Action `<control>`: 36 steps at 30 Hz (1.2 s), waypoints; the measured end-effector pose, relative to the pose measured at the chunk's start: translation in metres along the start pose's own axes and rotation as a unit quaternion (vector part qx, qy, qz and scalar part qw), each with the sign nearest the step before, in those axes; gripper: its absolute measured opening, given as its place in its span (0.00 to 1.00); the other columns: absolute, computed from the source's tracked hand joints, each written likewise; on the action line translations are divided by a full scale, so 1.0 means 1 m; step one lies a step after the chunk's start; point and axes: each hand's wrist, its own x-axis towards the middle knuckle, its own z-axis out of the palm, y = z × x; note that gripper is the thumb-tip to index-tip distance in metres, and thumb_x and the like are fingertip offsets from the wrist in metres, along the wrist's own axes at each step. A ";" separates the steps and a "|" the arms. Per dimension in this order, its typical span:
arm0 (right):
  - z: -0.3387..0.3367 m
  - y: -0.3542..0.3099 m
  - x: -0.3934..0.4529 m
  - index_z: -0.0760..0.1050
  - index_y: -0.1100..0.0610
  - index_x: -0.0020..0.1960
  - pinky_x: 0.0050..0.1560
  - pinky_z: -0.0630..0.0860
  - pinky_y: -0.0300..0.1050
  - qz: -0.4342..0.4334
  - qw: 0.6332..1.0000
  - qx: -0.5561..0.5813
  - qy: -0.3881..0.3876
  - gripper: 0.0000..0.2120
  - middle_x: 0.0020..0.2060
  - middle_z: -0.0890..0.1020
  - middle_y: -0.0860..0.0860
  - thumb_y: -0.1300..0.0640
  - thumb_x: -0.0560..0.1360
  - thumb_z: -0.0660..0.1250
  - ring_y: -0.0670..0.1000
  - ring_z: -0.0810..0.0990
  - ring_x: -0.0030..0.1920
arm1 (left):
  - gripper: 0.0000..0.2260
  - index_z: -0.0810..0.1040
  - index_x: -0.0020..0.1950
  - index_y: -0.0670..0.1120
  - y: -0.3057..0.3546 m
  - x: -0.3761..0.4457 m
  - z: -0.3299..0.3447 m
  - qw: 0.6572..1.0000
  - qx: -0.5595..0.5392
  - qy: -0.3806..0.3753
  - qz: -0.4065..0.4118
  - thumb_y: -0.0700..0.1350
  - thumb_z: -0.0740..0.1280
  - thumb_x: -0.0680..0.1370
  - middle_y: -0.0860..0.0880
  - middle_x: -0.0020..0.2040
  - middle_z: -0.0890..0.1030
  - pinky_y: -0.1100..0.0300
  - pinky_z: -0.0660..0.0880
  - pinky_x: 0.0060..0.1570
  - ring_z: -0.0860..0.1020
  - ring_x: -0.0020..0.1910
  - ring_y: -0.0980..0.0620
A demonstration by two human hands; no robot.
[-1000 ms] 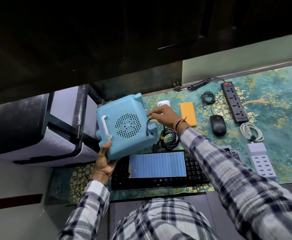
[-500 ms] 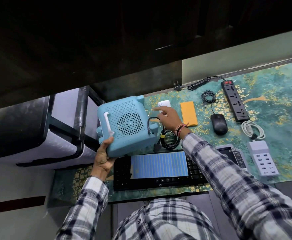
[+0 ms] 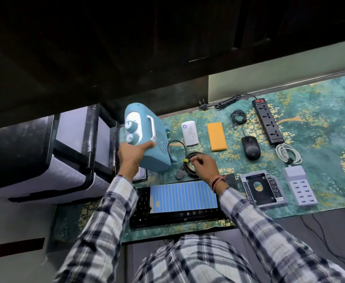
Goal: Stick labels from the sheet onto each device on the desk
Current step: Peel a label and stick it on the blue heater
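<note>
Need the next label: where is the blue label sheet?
Head view, centre-bottom: the blue striped label sheet lies on the black keyboard, just below the coiled black cable.

Blue-striped label sheet [image 3: 182,196] flat on keyboard; blue heater [image 3: 147,139] tilted upright.

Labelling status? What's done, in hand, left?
Done: one label gone from the label sheet. No sticker is discernible on any device.
In hand: left hand holds the blue heater; right hand at its coiled cable.
Left: seemingly white plug-in unit, mouse, power strip.
</note>
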 end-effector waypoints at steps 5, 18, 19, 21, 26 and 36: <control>-0.001 0.014 -0.022 0.82 0.56 0.48 0.33 0.70 0.37 0.006 0.999 -0.031 -0.029 0.09 0.34 0.81 0.50 0.62 0.78 0.62 0.46 0.75 0.31 | 0.40 0.78 0.52 0.42 0.005 -0.004 0.026 0.985 0.161 0.049 0.039 0.63 0.80 0.47 0.46 0.50 0.83 0.49 0.84 0.42 0.82 0.46 0.45; 0.010 0.041 -0.054 0.81 0.58 0.51 0.37 0.76 0.43 0.049 0.991 -0.107 -0.064 0.09 0.39 0.83 0.53 0.61 0.78 0.62 0.51 0.79 0.36 | 0.38 0.71 0.55 0.47 -0.019 -0.001 0.018 0.997 0.051 -0.010 0.065 0.80 0.62 0.67 0.47 0.52 0.77 0.51 0.77 0.44 0.77 0.50 0.47; 0.012 0.041 -0.057 0.81 0.57 0.52 0.39 0.78 0.45 0.052 0.990 -0.108 -0.069 0.09 0.40 0.83 0.54 0.61 0.78 0.62 0.53 0.80 0.37 | 0.33 0.71 0.49 0.47 -0.031 -0.003 0.014 0.998 -0.003 0.026 0.060 0.78 0.57 0.72 0.49 0.45 0.76 0.55 0.73 0.37 0.75 0.42 0.49; 0.015 0.043 -0.061 0.81 0.58 0.53 0.42 0.78 0.45 0.056 0.989 -0.113 -0.072 0.10 0.44 0.84 0.54 0.62 0.78 0.62 0.56 0.82 0.41 | 0.26 0.72 0.41 0.47 -0.063 -0.008 0.006 0.993 -0.037 0.105 0.039 0.69 0.55 0.80 0.48 0.39 0.77 0.57 0.70 0.34 0.72 0.35 0.50; 0.025 0.043 -0.068 0.82 0.59 0.54 0.48 0.74 0.40 0.063 0.986 -0.134 -0.076 0.11 0.49 0.83 0.53 0.63 0.78 0.62 0.50 0.80 0.46 | 0.17 0.78 0.60 0.40 -0.153 -0.016 -0.001 0.979 0.170 -0.058 -0.093 0.49 0.72 0.77 0.42 0.58 0.81 0.52 0.78 0.51 0.78 0.47 0.44; 0.051 0.036 -0.083 0.82 0.60 0.54 0.50 0.76 0.42 0.051 0.980 -0.167 -0.098 0.11 0.49 0.84 0.55 0.63 0.76 0.63 0.52 0.81 0.47 | 0.10 0.83 0.50 0.49 -0.196 -0.021 -0.002 0.977 0.190 -0.097 -0.020 0.40 0.77 0.71 0.42 0.54 0.81 0.49 0.83 0.44 0.83 0.49 0.39</control>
